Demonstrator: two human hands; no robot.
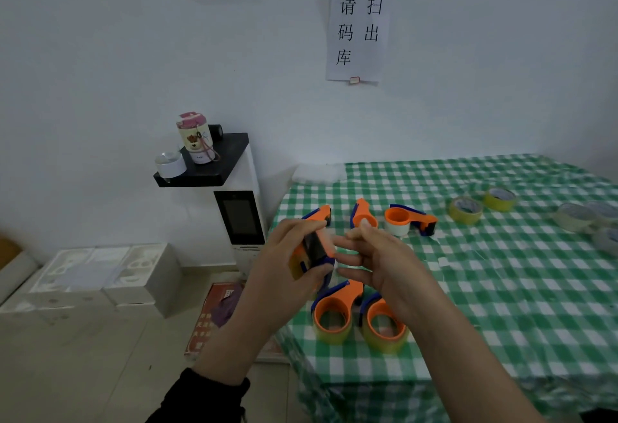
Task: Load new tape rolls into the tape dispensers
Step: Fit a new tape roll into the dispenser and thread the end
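My left hand (287, 265) grips an orange and blue tape dispenser (309, 253) above the table's left edge, its fingers curled round the body. My right hand (374, 258) is beside it, fingertips pinched together at the dispenser's front end; what they hold is blurred. Two dispensers loaded with yellowish tape (334, 314) (384, 325) lie below my hands. Three more dispensers (319, 214) (363, 213) (409, 220) lie further back. Two yellow tape rolls (465, 210) (500, 199) and pale rolls (573, 217) sit at the right.
A green and white checked cloth (501, 289) covers the table. Left of it stands a white machine with a black top (214, 161) carrying a cup and a roll. White boxes (100, 275) and a red box (214, 315) lie on the floor.
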